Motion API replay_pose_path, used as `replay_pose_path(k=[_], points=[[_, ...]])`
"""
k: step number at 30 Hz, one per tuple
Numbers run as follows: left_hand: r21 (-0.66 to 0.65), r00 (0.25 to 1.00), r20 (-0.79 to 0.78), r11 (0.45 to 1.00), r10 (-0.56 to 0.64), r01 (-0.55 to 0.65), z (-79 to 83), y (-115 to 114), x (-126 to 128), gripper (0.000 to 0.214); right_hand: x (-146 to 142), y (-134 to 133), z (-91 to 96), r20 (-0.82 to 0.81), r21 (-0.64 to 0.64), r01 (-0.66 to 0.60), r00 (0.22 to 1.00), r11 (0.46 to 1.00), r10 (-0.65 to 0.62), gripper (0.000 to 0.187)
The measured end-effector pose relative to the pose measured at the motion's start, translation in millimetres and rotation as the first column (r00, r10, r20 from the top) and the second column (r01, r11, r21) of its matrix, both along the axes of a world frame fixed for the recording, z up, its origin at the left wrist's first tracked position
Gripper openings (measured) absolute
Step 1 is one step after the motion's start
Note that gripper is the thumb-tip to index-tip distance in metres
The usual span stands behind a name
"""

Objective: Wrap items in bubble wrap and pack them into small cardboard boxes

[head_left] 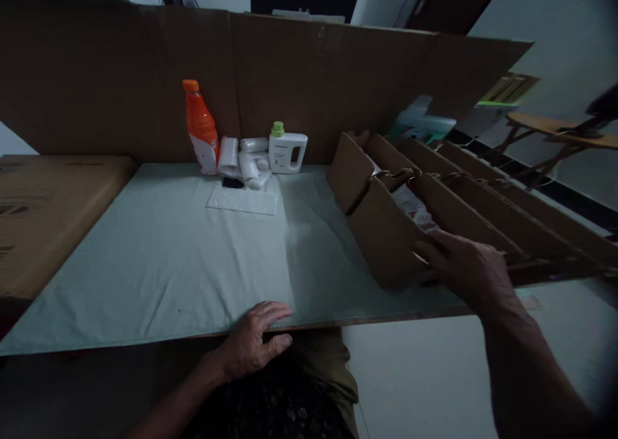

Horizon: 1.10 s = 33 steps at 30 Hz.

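My left hand (255, 342) rests at the table's near edge with its thumb apart from its fingers, holding nothing. To the right, my right hand (470, 268) is at the near end of a cardboard box with compartments (386, 233), thumb and fingers closed over its rim. Some fingertips are hidden there, and the hand is slightly blurred. Just beyond these fingers, a clear plastic-wrapped item with red print (415, 207) lies inside a compartment.
An orange bottle (201, 130), several bubble-wrapped rolls (246, 159) and a white jug with a green cap (287, 150) stand at the back. A flat bubble-wrap piece (241, 201) lies before them. A cardboard screen (290, 72) rises behind; a closed carton (58, 214) sits left.
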<state>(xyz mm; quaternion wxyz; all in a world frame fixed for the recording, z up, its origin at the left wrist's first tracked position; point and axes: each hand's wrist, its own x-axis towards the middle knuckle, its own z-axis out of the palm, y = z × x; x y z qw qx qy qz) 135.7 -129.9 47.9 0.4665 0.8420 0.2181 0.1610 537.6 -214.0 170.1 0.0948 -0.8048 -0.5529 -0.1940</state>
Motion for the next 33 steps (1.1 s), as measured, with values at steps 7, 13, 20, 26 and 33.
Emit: replay_pose_path(k=[7,13,20,26,33], points=[[-0.080,0.922,0.097,0.926,0.375,-0.369,3.1,21,-25,0.032,-58,-10,4.8,0.038,0.123,-0.456,0.890,0.882,0.455,0.028],[-0.123,0.874,0.114,0.879,0.473,-0.460,4.3,27,-24,0.050,-99,-56,15.9,-0.178,0.150,-0.537,0.812,0.830,0.557,0.015],[-0.128,0.924,0.125,0.930,0.360,-0.345,6.7,41,6,0.089,-92,-119,-17.7,-0.517,0.452,-0.007,0.813,0.892,0.269,0.023],[-0.214,0.944,0.201,0.953,0.260,-0.217,25.6,53,71,0.086,-94,-103,-84.3,-0.570,0.163,-0.072,0.807,0.984,0.154,0.045],[-0.245,0.842,0.225,0.865,0.490,-0.438,13.5,57,53,0.055,-112,-48,-100.7,-0.588,0.156,-0.195,0.769,0.968,0.250,0.029]])
